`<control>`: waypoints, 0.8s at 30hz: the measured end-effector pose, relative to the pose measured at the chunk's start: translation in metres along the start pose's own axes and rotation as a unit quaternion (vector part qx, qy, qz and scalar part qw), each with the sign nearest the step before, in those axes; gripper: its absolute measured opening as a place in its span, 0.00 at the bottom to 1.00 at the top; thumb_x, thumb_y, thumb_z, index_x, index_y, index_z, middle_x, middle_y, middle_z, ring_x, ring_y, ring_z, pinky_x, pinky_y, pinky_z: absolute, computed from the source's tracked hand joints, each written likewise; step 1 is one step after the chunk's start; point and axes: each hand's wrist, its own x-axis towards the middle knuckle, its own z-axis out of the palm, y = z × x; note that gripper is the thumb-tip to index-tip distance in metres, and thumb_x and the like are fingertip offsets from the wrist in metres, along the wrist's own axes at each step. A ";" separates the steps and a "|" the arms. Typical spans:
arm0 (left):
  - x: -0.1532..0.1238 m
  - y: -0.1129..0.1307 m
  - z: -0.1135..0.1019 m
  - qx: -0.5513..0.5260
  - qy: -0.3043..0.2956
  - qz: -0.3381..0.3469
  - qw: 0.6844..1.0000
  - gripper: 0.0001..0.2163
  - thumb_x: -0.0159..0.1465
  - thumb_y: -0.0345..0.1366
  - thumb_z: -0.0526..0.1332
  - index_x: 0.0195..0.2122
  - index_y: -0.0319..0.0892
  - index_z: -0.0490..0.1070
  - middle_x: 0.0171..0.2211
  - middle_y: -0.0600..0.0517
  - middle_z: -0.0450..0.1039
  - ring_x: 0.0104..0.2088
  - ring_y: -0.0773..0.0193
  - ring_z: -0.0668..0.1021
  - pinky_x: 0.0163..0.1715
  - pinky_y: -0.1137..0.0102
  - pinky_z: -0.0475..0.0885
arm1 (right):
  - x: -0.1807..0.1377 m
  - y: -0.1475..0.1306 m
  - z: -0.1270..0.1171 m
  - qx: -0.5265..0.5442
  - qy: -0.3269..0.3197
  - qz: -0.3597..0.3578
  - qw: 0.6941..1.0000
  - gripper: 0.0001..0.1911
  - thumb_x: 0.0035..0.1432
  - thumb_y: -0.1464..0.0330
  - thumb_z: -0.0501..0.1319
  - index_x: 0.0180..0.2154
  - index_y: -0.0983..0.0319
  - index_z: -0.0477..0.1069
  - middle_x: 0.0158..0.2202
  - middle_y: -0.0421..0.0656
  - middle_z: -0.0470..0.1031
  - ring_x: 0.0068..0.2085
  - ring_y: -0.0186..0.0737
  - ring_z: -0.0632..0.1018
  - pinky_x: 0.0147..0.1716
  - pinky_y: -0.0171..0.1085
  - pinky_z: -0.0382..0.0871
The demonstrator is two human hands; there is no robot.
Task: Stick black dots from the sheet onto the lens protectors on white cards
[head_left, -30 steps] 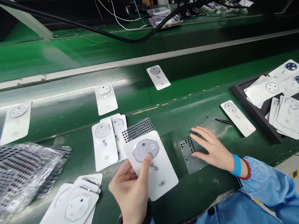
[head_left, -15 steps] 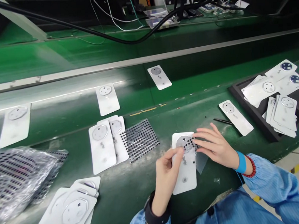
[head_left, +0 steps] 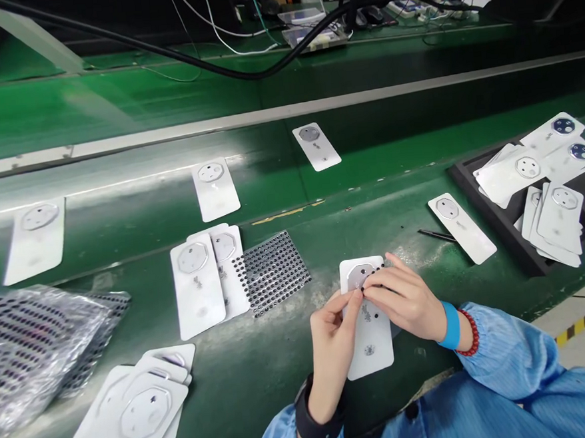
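A white card with a grey octagonal part (head_left: 368, 334) lies on the green bench in front of me. My left hand (head_left: 334, 339) grips its left edge, thumb and forefinger pinched near the octagon. My right hand (head_left: 403, 298) rests over the card's upper right, fingers curled and pinched at the octagon beside the left fingertips. What the right fingers pinch is too small to make out. A clear sheet of small black dots lies under the card and is mostly hidden.
Another dotted sheet (head_left: 271, 270) lies left, beside two white cards (head_left: 204, 278). A card stack (head_left: 136, 413) sits near left, shiny bags (head_left: 35, 344) far left. Single cards (head_left: 215, 188) ride the conveyor. A lone card (head_left: 461, 227), black tweezers (head_left: 436, 235) and a black tray (head_left: 481, 189) of cards are right.
My left hand carried the card from the left over to the dotted sheet by my right hand. Both hands have now closed in on the octagon, fingertips pinched together.
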 end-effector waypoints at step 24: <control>-0.020 0.035 -0.003 -0.006 0.012 0.021 1.000 0.15 0.58 0.42 0.66 0.43 0.40 0.77 0.30 0.50 0.81 0.24 0.66 0.77 0.23 0.77 0.72 | 0.026 -0.011 -0.014 0.119 0.055 0.041 0.990 0.07 0.64 0.76 0.55 0.36 0.62 0.70 0.42 0.47 0.74 0.43 0.37 0.76 0.58 0.51 0.63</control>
